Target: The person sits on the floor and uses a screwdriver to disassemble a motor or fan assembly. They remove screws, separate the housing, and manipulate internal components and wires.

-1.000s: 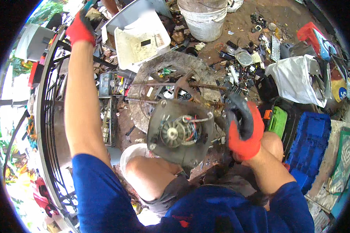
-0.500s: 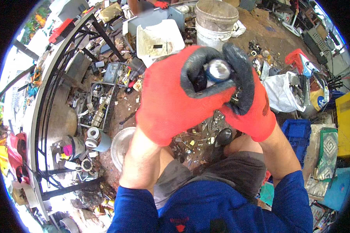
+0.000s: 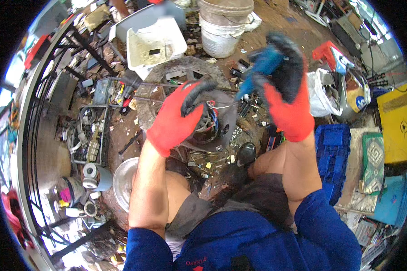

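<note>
My right hand (image 3: 290, 90), in a red glove with black-coated fingers, is raised and closed around a blue tapered object (image 3: 266, 63). Motion blurs it, so its kind does not show. My left hand (image 3: 178, 115), gloved the same way, hovers beside it with fingers curved and thumb apart, and nothing shows in its grip. Behind and below that hand sits a round dark part with red, blue and white wires (image 3: 209, 118). It rests on a wide grey worn disc (image 3: 154, 77), partly hidden by the left hand.
A white tub (image 3: 156, 38) and stacked buckets (image 3: 221, 38) stand beyond the disc. Left are a metal frame table (image 3: 29, 149) and a crate of scrap (image 3: 89, 135). At right lie a white sack (image 3: 320, 99), a blue plastic case (image 3: 331, 158) and a yellow panel (image 3: 395, 122).
My hands were together around a round-ended object with a silver face; now they are apart. The right has moved up and right, the left down and left, uncovering the wired part and disc.
</note>
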Action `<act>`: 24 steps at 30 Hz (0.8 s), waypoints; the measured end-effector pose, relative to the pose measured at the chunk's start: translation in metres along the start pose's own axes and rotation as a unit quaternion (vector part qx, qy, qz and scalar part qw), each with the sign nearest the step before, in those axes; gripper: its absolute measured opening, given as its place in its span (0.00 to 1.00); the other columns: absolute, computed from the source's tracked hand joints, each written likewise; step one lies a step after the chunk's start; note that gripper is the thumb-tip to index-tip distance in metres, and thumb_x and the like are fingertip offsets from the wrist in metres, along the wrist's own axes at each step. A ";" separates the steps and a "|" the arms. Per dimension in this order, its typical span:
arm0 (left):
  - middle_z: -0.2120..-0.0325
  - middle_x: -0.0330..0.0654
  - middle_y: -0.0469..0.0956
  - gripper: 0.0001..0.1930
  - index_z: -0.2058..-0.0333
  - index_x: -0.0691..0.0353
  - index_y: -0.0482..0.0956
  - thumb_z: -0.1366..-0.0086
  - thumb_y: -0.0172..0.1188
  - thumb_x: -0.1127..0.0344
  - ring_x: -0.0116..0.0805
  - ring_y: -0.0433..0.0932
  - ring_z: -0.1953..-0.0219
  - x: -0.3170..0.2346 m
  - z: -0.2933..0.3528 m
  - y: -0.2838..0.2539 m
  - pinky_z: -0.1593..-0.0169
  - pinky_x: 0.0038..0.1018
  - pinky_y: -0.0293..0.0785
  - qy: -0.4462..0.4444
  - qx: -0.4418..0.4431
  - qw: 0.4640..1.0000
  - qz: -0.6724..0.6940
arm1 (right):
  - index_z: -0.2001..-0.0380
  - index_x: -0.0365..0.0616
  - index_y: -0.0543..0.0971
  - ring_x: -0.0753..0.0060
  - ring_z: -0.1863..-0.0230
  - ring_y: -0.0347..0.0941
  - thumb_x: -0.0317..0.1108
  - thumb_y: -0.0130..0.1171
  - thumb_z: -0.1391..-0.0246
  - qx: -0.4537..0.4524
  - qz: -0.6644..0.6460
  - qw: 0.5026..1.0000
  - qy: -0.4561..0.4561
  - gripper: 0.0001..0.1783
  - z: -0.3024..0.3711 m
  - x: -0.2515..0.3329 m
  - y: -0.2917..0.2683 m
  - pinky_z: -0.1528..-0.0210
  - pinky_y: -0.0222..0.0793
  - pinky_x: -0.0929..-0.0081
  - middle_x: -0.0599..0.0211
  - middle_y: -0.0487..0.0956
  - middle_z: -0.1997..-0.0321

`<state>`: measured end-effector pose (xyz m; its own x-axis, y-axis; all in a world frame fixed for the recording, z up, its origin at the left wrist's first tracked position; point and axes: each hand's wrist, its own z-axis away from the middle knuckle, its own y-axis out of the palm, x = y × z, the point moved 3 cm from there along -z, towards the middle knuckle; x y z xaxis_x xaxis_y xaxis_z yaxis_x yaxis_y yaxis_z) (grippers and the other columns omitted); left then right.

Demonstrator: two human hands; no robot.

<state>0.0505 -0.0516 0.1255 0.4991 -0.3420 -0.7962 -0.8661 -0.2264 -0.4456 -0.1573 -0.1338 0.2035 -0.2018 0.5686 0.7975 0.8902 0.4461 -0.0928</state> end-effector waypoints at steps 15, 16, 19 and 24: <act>0.42 0.56 0.69 0.27 0.40 0.64 0.69 0.41 0.55 0.75 0.52 0.66 0.37 0.034 0.002 0.024 0.34 0.37 0.59 -0.083 0.154 0.980 -0.097 | 0.39 0.36 0.64 0.43 0.46 0.74 0.27 0.63 0.53 0.100 0.139 0.984 -0.040 0.36 0.041 -0.072 0.004 0.44 0.71 0.61 0.45 0.74 0.45; 0.42 0.56 0.69 0.27 0.41 0.64 0.69 0.41 0.54 0.76 0.52 0.66 0.37 0.034 0.002 0.024 0.34 0.37 0.59 -0.079 0.153 0.981 -0.093 | 0.39 0.36 0.65 0.42 0.47 0.74 0.27 0.64 0.53 0.101 0.138 0.985 -0.031 0.36 0.044 -0.073 0.004 0.45 0.72 0.61 0.44 0.74 0.45; 0.42 0.55 0.70 0.26 0.41 0.64 0.69 0.41 0.53 0.77 0.49 0.67 0.37 0.030 0.002 0.024 0.34 0.36 0.59 -0.068 0.150 0.982 -0.093 | 0.40 0.36 0.65 0.40 0.48 0.74 0.29 0.66 0.55 0.088 0.158 0.983 -0.042 0.36 0.051 -0.073 0.006 0.47 0.73 0.57 0.43 0.74 0.45; 0.43 0.54 0.71 0.26 0.42 0.64 0.70 0.41 0.51 0.77 0.49 0.67 0.38 0.021 -0.003 0.026 0.34 0.36 0.60 -0.063 0.161 0.983 -0.059 | 0.40 0.36 0.65 0.41 0.47 0.74 0.29 0.66 0.55 0.073 0.173 0.980 -0.067 0.37 0.048 -0.072 0.006 0.47 0.73 0.57 0.43 0.73 0.44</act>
<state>0.0390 -0.0676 0.0983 0.6073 -0.2094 -0.7663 -0.7763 0.0488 -0.6285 -0.1570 -0.1385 0.1172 0.0419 0.7847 0.6184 0.8491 0.2983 -0.4360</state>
